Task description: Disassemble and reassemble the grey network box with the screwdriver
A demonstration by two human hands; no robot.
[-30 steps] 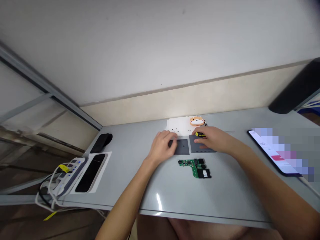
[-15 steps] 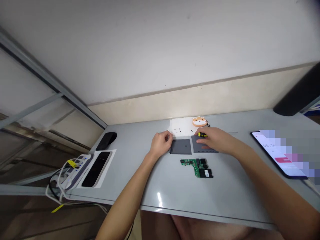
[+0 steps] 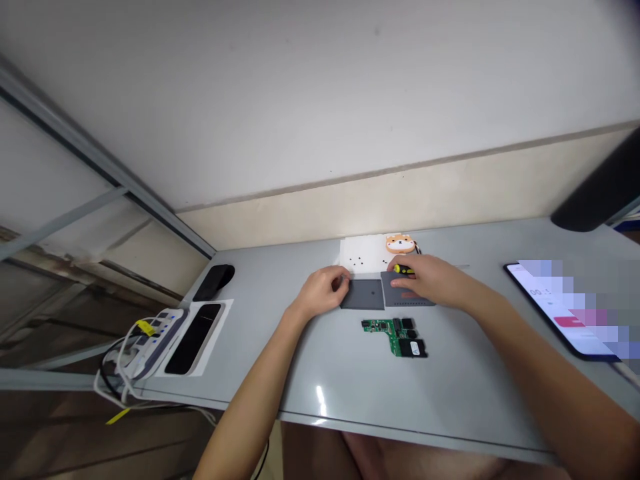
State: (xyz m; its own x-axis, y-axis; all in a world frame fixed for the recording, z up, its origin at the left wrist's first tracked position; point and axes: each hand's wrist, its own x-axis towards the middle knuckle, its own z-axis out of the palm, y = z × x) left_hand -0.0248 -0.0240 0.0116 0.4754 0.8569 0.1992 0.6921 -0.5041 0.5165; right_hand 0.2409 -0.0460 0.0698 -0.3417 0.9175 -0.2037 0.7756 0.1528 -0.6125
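Head view: circuit board (image 3: pixel 394 339), white label (image 3: pixel 415 348); phone (image 3: pixel 549 308) showing "00".

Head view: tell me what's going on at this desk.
A person is working with both hands on small grey parts. The left hand is at the left end of one dark grey panel; whether it grips or only touches it is unclear. The right hand holds a yellow-and-black tool over a second grey panel. A green circuit board lies nearer the person, and tiny dark pieces sit on a white sheet behind.
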